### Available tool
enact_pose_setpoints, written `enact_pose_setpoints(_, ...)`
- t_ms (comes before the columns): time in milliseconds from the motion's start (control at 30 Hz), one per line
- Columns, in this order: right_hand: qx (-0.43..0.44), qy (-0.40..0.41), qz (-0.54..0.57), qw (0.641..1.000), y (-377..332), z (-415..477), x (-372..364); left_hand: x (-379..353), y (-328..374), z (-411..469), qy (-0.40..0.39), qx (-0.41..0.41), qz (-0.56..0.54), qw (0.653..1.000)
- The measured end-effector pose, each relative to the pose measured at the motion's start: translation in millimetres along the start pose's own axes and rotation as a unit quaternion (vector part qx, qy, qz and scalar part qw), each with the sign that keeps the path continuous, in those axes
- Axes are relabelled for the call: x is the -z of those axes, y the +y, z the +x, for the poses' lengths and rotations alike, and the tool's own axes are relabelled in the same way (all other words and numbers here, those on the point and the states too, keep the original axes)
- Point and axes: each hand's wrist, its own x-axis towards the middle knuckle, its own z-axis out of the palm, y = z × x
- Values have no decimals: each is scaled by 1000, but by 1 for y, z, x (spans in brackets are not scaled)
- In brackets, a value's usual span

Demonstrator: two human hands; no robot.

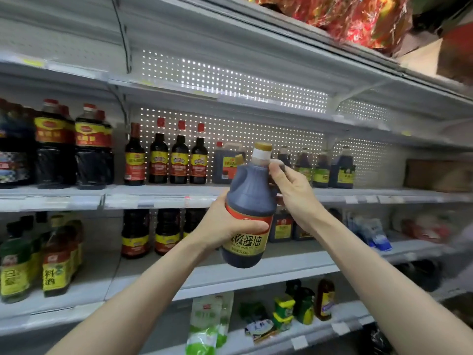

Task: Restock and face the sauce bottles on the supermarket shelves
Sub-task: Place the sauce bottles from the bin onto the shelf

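Note:
I hold a dark soy sauce bottle [249, 198] with a gold cap and a red and yellow label up in front of the shelves, its label turned toward me. My left hand [225, 224] grips its lower body, thumb across the label. Around its handle by the neck, my right hand [294, 190] curls its fingers. Behind it, the middle shelf [166, 193] carries a row of slim dark bottles [158, 160], a square jug [225, 162] and smaller handled bottles [341, 170] to the right.
Large dark bottles [74, 147] fill the middle shelf's left end. The shelf below holds more sauce bottles [151, 231] and yellow-labelled cooking wine [56, 262]. Pouches and small bottles [302, 306] lie on the lowest shelf. A cardboard box [440, 175] sits far right. The two upper shelves look bare.

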Motion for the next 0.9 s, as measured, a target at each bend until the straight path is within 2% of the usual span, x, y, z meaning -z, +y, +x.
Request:
enact_pose_setpoints(200,-10,40,7,999,26,18,62,-54,-4,49,-6,2,24,1000)
enact_pose_setpoints(400,-25,53,-8,998,75,45,103,-84,-41,102,-12,6,20,1000)
enact_pose_setpoints(667,-39,37,-29,998,144,123,142,-97,-97,206,3,2,5,1000)
enact_pose_setpoints(900,-48,38,-17,998,186,192,169,-90,-119,293,6,-13,5,1000)
